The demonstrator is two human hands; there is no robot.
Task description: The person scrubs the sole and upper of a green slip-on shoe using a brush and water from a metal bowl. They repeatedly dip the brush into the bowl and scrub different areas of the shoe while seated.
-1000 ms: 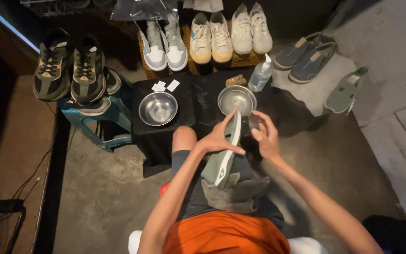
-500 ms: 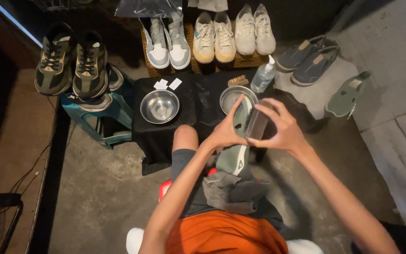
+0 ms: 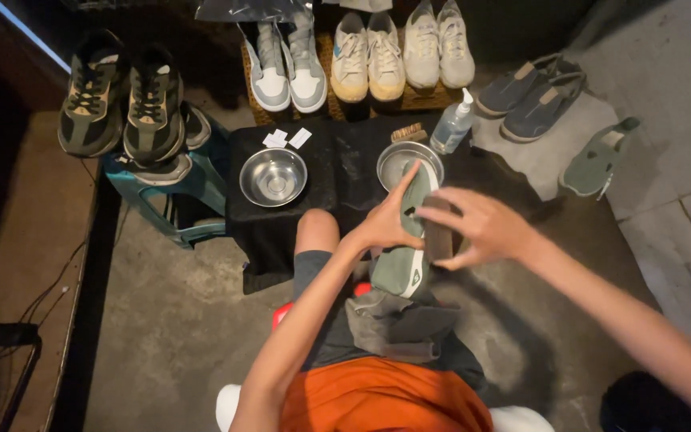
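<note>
Just right of a steel bowl (image 3: pixel 273 177) on the black counter (image 3: pixel 337 172), the left hand (image 3: pixel 385 226) has its grip clamped on a green shoe (image 3: pixel 406 248) above the lap, while the right hand (image 3: pixel 477 228) presses a brush (image 3: pixel 439 232), fingers wrapped round it, against the shoe's right side.

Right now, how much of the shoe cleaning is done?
Done: cannot tell; none looks freshly wet. In hand: the left hand holds a green shoe while the right hand presses a brush on it. Left, probably: its green mate lies on the floor.
</note>
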